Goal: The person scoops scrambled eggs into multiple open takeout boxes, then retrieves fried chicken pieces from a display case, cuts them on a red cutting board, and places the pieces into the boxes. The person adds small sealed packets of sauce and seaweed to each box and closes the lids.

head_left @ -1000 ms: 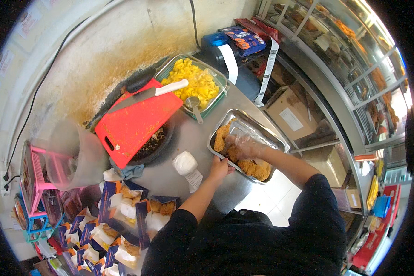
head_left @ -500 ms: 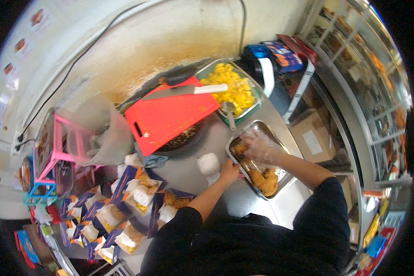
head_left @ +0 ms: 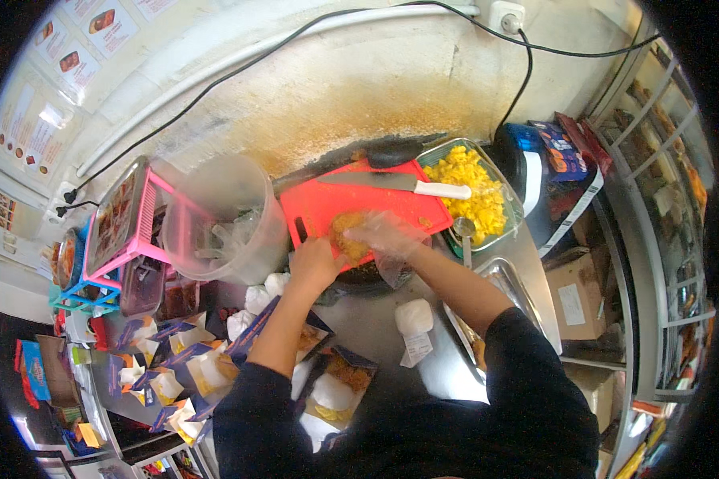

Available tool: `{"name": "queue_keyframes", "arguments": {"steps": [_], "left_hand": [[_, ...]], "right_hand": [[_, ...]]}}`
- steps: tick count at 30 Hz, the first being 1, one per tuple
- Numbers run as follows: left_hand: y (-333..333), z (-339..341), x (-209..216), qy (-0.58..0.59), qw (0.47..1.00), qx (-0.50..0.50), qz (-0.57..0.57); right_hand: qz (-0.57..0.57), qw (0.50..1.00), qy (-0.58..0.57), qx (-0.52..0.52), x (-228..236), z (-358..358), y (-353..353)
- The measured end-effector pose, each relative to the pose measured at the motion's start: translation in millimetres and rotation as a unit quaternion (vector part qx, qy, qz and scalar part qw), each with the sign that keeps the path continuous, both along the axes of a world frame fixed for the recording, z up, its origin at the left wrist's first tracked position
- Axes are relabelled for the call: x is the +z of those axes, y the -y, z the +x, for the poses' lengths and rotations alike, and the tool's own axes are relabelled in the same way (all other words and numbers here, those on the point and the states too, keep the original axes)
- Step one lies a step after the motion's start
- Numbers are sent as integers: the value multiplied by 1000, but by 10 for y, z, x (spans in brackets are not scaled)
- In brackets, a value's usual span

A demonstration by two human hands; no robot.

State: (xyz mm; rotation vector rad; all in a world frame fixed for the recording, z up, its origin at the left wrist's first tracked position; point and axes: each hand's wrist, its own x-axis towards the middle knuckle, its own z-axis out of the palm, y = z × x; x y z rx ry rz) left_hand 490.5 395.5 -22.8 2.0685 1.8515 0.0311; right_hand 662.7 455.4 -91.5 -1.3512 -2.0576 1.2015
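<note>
Right hand [head_left: 385, 233] and left hand [head_left: 316, 263] hold fried chicken [head_left: 346, 230] over red board [head_left: 359, 201], near its edge; knife [head_left: 399, 184] lies apart.

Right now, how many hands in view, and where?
2: bare left hand at the near side of the golden-brown breaded piece; right hand in a clear plastic glove at its right side, over the red plastic cutting board. Some fingers hidden.

Head-worn fisheye, facing downward

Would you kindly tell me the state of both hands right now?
Left hand: at the fried chicken; whether it grips cannot be told.
Right hand: gloved, holding the chicken.
</note>
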Motion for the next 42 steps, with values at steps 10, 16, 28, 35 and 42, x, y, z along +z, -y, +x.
{"name": "queue_keyframes", "arguments": {"steps": [10,16,28,35,42], "left_hand": [[-546,60,-365,-93,988,118,-39],[-695,-26,-497,-78,995,65,-6],[-967,-35,-131,110,963,22,246],[-1272,-68,-140,257,874,8,413],[-1391,97,-964,139,955,98,242]], "right_hand": [[-2,1000,4,-12,160,460,-480],[371,905,210,12,202,629,-487],[166,877,442,93,280,1601,-390],[200,898,383,88,662,1658,-449],[281,826,401,278,694,1037,-359]]}}
